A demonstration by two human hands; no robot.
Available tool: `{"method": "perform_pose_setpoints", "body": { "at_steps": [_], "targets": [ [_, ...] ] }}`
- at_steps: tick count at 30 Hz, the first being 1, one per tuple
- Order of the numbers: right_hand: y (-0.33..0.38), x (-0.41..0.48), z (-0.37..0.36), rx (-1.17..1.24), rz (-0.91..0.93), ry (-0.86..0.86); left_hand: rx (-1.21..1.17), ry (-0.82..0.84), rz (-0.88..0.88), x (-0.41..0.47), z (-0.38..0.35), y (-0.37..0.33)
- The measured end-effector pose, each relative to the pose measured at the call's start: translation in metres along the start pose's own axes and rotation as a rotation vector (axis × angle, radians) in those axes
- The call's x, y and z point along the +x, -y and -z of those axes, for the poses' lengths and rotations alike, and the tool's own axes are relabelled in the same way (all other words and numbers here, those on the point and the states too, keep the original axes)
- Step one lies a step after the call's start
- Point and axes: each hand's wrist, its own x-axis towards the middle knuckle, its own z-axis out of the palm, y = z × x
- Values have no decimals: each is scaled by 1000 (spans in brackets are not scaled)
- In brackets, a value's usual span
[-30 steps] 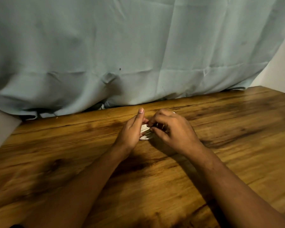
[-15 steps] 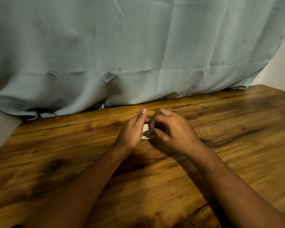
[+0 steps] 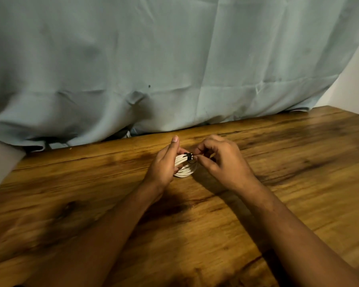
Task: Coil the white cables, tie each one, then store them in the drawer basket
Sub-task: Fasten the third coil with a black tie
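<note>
A: Where is the white cable coil (image 3: 184, 169) being kept?

B: It is being held between the two hands, low over the wooden counter (image 3: 298, 162); whether it is being rested on the wood cannot be told. Its left side is being gripped by the left hand (image 3: 164, 164), with the fingers curled round the loops and the thumb raised straight.

A: And the tie?

B: A thin black tie (image 3: 188, 157) is being wrapped over the top of the coil. Its tail is being pinched between the thumb and fingertips of the right hand (image 3: 224, 164), which is the nearer hand to it. The tail is being pointed rightward, along the line between the hands, so a pull that way is judged to be what tightens it.

A: What is being noted of materials?

B: Smooth, round, springy loops are being bunched into a flattened ring. The counter is being shown as glossy and dark-grained, and a creased pale curtain (image 3: 174, 59) is being hung beyond the hands. No drawer basket is being shown.
</note>
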Motion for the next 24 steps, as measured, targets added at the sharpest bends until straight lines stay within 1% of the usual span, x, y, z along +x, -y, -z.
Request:
{"method": "perform_pose_setpoints", "body": {
  "at_steps": [5, 10, 15, 17, 20, 24],
  "targets": [
    [12, 0, 2, -222, 24, 95, -2, -4, -6, -3, -1, -3],
    [25, 2, 7, -312, 55, 189, 76, -35, -39, -1, 0, 0],
    [20, 2, 5, -270, 70, 217, 95, -46, -31, -2, 3, 0],
    [14, 1, 3, -183, 41, 175, 75, -20, -16, -4, 3, -3],
    [4, 1, 3, -56, -20, 68, 8, 6, 8, -5, 1, -5],
    [3, 0, 2, -44, -26, 44, -34, -4, 42, -3, 0, -3]
  ]
}}
